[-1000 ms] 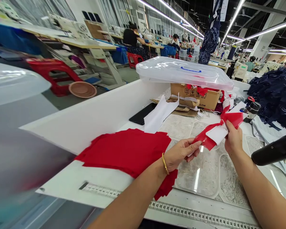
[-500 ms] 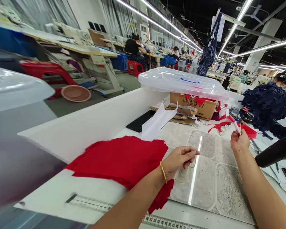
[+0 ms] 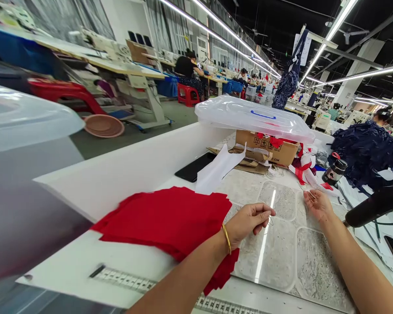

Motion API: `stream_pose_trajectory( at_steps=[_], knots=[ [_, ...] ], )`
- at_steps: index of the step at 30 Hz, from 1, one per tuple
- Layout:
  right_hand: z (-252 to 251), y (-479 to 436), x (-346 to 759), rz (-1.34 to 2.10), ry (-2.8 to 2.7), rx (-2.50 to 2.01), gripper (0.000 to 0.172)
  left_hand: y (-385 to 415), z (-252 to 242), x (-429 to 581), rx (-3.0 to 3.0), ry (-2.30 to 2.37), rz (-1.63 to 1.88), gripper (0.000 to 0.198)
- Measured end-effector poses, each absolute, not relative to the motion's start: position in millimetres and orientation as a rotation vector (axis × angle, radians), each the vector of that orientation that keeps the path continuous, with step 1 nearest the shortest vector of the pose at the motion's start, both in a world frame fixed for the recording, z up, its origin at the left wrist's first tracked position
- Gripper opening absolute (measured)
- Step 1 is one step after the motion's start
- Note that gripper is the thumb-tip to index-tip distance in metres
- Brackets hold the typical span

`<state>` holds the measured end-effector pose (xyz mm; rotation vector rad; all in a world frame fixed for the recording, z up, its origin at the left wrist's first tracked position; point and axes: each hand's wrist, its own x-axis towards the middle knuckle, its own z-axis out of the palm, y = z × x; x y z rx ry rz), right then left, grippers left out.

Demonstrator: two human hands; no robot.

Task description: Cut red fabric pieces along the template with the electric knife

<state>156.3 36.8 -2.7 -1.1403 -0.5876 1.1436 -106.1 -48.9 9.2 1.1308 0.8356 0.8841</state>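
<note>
Left hand (image 3: 249,220): thumb drawn against the fingertips in a narrow pinch, knuckles up, hovering low over the clear sheet (image 3: 281,257). A hair-thin thread seems to hang below the fingertips, but I cannot tell if it is gripped.

Right hand (image 3: 318,204): spread wide, palm up, holding nothing firm. 1 pale sliver or thread lies across the fingers, too fine to name.

Risks, as I judge them:
- The left forearm crosses the near right corner of the red fabric stack (image 3: 163,218). Dragging the arm could skew the plies. 1 red tongue already overhangs toward the measuring tape (image 3: 124,279) at the bench edge.
- The sliver sits loose on the upturned palm, so tilting the hand would drop it onto the patterned surface, where it would be hard to spot.
- The black handle (image 3: 373,204) sits just beside the right forearm. An outward elbow swing could knock it.

Position of the work: the red fabric stack lies left of both hands, touching the underside of the left wrist and well apart from the right hand. The red-and-white pieces (image 3: 301,169) lie beyond the right hand, near its fingertips but not touching.

Further out:
- a flask (image 3: 334,173) right of those pieces
- a cardboard box (image 3: 275,150) under a clear lid (image 3: 249,114)
- a white strip (image 3: 216,169) beside a black phone (image 3: 195,166)
- a navy fabric pile (image 3: 363,148) at far right
</note>
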Motion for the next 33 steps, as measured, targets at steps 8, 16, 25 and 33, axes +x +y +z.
stream_pose_trajectory(
  at_steps=[8,16,25,33],
  knots=[
    [-7,-31,115,1.37,-0.697,-1.219,0.031,-47,3,-107,1.134,0.899,0.935,0.034],
    [-1,-50,99,1.412,-1.01,-1.256,0.035,-45,-12,-96,1.299,1.131,0.997,0.03],
    [-5,-47,97,1.397,-0.839,-1.231,0.032,-54,4,-81,1.544,1.124,0.927,0.027],
    [-8,-44,102,1.075,-0.606,-1.208,0.033,-20,13,-77,2.292,1.184,0.636,0.04]
  ],
)
